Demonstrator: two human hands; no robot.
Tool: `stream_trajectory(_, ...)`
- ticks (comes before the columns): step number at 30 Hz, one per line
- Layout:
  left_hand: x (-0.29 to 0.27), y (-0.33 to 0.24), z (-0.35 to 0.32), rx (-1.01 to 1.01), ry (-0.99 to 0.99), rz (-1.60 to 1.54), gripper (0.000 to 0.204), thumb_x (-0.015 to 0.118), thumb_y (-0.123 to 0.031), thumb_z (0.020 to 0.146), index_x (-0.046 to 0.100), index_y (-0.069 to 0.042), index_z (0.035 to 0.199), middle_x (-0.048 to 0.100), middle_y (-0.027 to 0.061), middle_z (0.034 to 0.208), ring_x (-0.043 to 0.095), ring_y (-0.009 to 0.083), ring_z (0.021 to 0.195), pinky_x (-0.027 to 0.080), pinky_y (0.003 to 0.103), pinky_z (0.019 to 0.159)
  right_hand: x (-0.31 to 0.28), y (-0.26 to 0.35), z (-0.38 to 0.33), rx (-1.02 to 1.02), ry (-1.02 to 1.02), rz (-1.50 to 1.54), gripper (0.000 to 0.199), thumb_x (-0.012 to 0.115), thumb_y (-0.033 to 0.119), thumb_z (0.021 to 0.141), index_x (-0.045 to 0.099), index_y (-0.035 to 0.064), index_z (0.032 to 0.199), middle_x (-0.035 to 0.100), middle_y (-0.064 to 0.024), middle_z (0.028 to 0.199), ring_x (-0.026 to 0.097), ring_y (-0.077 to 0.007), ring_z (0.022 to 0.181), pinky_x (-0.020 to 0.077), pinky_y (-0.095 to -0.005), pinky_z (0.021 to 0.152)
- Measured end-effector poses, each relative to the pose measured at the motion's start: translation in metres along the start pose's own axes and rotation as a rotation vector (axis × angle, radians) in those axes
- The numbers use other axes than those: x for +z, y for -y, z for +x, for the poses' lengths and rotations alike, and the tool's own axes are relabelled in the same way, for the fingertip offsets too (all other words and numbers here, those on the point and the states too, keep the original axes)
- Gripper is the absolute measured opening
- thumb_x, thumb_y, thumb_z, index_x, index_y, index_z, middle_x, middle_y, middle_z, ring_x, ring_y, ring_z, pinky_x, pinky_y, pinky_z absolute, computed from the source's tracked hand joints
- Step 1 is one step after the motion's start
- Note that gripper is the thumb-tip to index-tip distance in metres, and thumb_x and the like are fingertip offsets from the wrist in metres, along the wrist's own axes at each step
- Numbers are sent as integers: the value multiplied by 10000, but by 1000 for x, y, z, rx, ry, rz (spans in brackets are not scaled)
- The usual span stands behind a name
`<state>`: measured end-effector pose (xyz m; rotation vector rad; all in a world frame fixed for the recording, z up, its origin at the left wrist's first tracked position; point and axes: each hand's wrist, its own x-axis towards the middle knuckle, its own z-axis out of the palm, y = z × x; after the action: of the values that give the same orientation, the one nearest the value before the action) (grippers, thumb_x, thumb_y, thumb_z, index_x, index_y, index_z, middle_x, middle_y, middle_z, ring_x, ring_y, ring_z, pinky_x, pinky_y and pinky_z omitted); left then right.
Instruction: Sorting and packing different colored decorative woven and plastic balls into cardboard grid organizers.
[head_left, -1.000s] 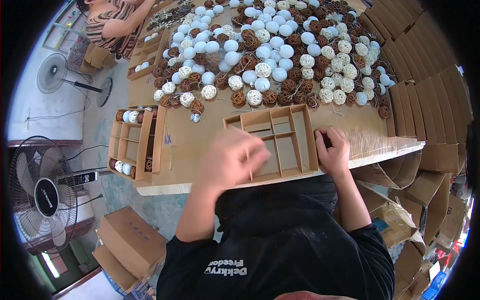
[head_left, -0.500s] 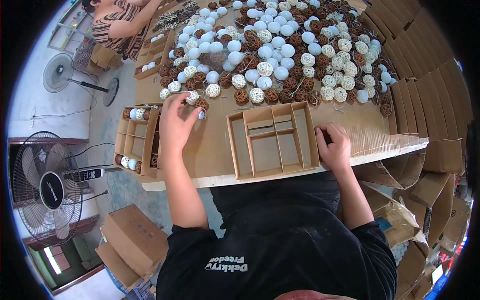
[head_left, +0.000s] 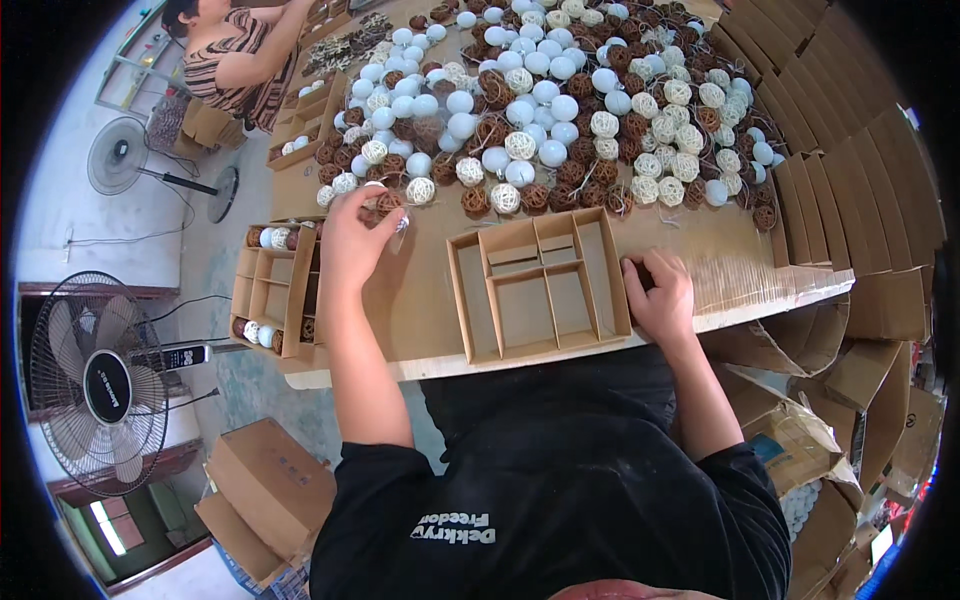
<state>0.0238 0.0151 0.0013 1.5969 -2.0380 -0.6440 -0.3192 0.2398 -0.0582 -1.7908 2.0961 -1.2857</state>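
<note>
Brn ball (head_left: pixel 390 203) at L hand (head_left: pixel 352 236)

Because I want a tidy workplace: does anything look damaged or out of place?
Yes: below the table, at right, a carton looks torn and crumpled, with ragged edges. The tray beside the right hand looks intact.

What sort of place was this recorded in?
Probably a small packing workshop, judging by the many white and brown balls spread over the table, the divided cardboard tray in front of the person, and the stacked cardboard at the right.
</note>
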Motion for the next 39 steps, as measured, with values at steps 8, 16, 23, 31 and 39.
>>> stream_trajectory(8, -21, 26, 0, 1, 131, -1460, 413, 558, -317, 1084, 606, -9, 1356, 699, 130, 1214, 678, 270, 1075, 549, 436, 951, -1, -1, -2, 24, 21, 22, 49, 715, 73, 882, 702, 32, 906, 692, -135, 857, 655, -362, 829, 513, -450, 780)
stream_trajectory(16, -7, 28, 0, -225, 200, -1661, 372, 565, -244, 1067, 613, -11, 1353, 708, 127, 1188, 674, 297, 1121, 557, 415, 958, -2, -2, -2, 25, 15, 4, 64, 713, 82, 886, 701, 23, 905, 698, -139, 864, 658, -364, 842, 515, -451, 785)
stream_trajectory(23, 13, 9, -3, 10, -131, -978, 355, 714, -17, 979, 642, -12, 1327, 694, 63, 1127, 651, 129, 958, 531, 282, 901, -2, 0, -1, 33, 24, 5, 67, 712, 84, 887, 706, 21, 910, 704, -144, 873, 663, -367, 846, 522, -452, 790)
stream_trajectory(31, 2, -3, -28, 244, 53, -1013, 376, 670, 8, 987, 605, 38, 1356, 656, 113, 1290, 656, 172, 1135, 537, 351, 1023, -2, -2, -3, 45, 22, 13, 69, 714, 83, 885, 710, 23, 918, 701, -145, 868, 663, -370, 842, 525, -451, 791)
stream_trajectory(39, -11, 2, -36, 126, 173, -689, 343, 741, 31, 934, 680, -18, 1268, 625, 68, 1372, 640, 157, 1169, 541, 297, 957, -3, 0, -2, 28, 21, 2, 62, 717, 82, 882, 706, 26, 908, 697, -143, 871, 658, -366, 837, 519, -450, 791)
